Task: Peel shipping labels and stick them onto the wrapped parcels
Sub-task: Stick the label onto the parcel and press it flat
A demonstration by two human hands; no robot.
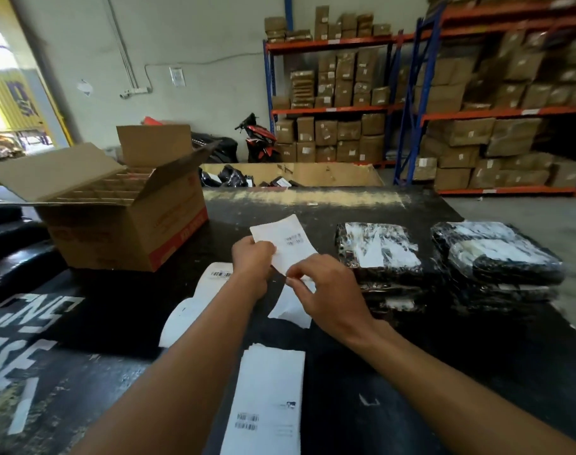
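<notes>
A white shipping label (285, 243) with small barcodes is held up over the black table (444, 356). My left hand (252, 261) grips its left edge. My right hand (326, 290) pinches its lower corner, where a backing strip (291, 307) hangs down. Two stacks of black wrapped parcels lie to the right: the nearer stack (378, 254) and the farther stack (497, 254), each with a white label on top. More labels lie on the table: a curled strip (201, 300) at left and a stack (267, 399) near me.
An open cardboard box (116, 218) with dividers stands at the left of the table. Behind the table a large carton (329, 174) holds black parcels. Orange-and-blue shelving (477, 110) full of boxes fills the back right, and a motorbike (257, 139) is parked by the wall.
</notes>
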